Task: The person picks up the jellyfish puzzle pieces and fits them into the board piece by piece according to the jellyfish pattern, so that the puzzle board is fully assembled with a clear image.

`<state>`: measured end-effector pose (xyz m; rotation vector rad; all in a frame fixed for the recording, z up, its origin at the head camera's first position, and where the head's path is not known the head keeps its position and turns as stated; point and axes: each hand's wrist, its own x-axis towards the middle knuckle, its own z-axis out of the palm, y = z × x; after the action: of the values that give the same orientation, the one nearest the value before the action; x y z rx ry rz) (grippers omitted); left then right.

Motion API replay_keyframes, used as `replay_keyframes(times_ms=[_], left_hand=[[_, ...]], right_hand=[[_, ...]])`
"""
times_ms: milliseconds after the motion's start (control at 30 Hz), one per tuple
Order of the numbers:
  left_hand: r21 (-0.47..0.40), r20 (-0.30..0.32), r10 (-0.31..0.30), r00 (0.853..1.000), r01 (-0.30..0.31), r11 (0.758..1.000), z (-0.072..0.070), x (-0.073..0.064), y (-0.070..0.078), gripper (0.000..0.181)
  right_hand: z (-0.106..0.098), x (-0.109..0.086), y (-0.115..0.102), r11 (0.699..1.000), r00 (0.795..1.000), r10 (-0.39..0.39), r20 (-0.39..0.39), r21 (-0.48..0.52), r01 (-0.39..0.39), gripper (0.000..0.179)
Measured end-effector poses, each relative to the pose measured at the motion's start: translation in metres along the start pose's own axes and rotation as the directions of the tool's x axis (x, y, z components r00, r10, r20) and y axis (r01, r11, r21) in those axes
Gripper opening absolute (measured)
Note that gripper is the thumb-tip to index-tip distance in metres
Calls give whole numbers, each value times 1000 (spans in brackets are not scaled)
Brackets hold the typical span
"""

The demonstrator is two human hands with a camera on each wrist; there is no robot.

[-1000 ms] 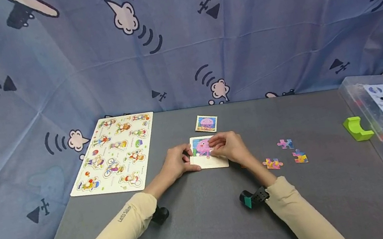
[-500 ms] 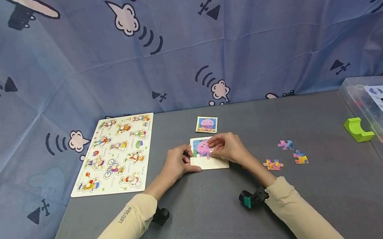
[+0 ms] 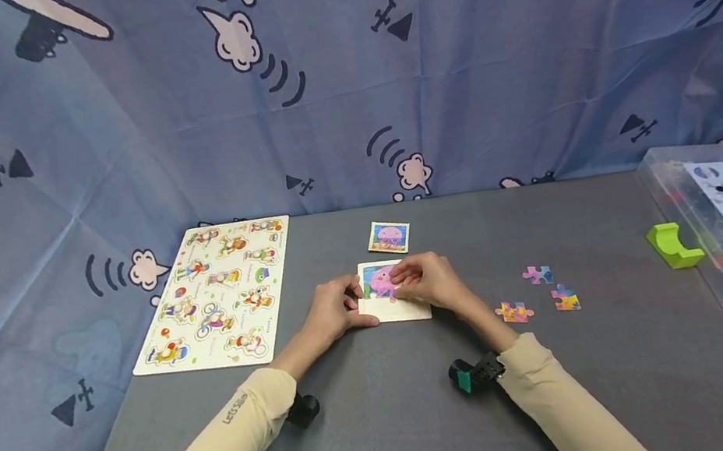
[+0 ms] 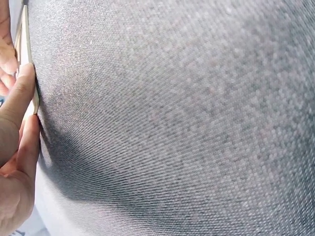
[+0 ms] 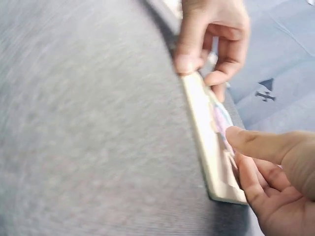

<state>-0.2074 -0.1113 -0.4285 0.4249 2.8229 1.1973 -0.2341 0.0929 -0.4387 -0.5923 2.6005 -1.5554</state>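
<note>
A small cream jigsaw tray (image 3: 412, 313), with a pink and blue picture partly laid in it, lies flat on the grey table. The left hand (image 3: 330, 308) grips the tray's left edge between thumb and fingers. Over the right part of the tray, the right hand (image 3: 437, 280) pinches a jigsaw piece at the pink picture; the fingers mostly hide this piece. In the right wrist view the thumb (image 5: 241, 137) and fingers meet low over the tray (image 5: 199, 118). Loose jigsaw pieces (image 3: 515, 311) lie right of the right forearm.
Behind the tray lies a small square picture card (image 3: 389, 237). At the left is a large puzzle board (image 3: 209, 361) with cartoon figures. A green arched block (image 3: 673, 247) and a clear plastic box (image 3: 719, 287) stand at the right. A blue patterned curtain (image 3: 332, 128) hangs behind.
</note>
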Motion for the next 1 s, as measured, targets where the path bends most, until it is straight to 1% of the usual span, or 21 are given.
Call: replay_keyframes(times_ms=[67, 167, 333, 433, 533, 733, 800, 900, 1000], left_hand=[[-7, 6, -4, 1000, 4, 1000, 1, -1, 0, 44], [-23, 7, -1, 1000, 1, 1000, 2, -3, 0, 44], [-35, -5, 19, 1000, -20, 999, 5, -3, -3, 44], [-33, -10, 38, 999, -38, 999, 5, -3, -4, 45], [-32, -13, 50, 999, -51, 998, 5, -3, -5, 45], [-23, -23, 55, 998, -56, 998, 5, -3, -6, 45], [-20, -27, 53, 998, -54, 998, 5, -3, -5, 44], [-13, -30, 58, 998, -58, 998, 4, -3, -4, 44], [-11, -32, 66, 997, -66, 998, 3, -3, -3, 45]], right_hand=[[-4, -3, 1, 995, 999, 33, 20, 93, -35, 27], [-13, -8, 1, 975, 995, 101, 27, 195, -104, 31], [-33, -16, 7, 957, 980, 198, -5, 219, -192, 36], [-47, -22, 13, 941, 971, 239, -27, 254, -225, 40], [-63, -30, 19, 931, 965, 255, -56, 284, -229, 44], [-90, -42, 26, 935, 965, 249, -89, 281, -215, 47], [-99, -47, 29, 932, 963, 252, -92, 292, -216, 47], [-111, -54, 35, 928, 957, 271, -105, 294, -231, 48], [-124, -61, 42, 922, 951, 284, -121, 306, -236, 45]])
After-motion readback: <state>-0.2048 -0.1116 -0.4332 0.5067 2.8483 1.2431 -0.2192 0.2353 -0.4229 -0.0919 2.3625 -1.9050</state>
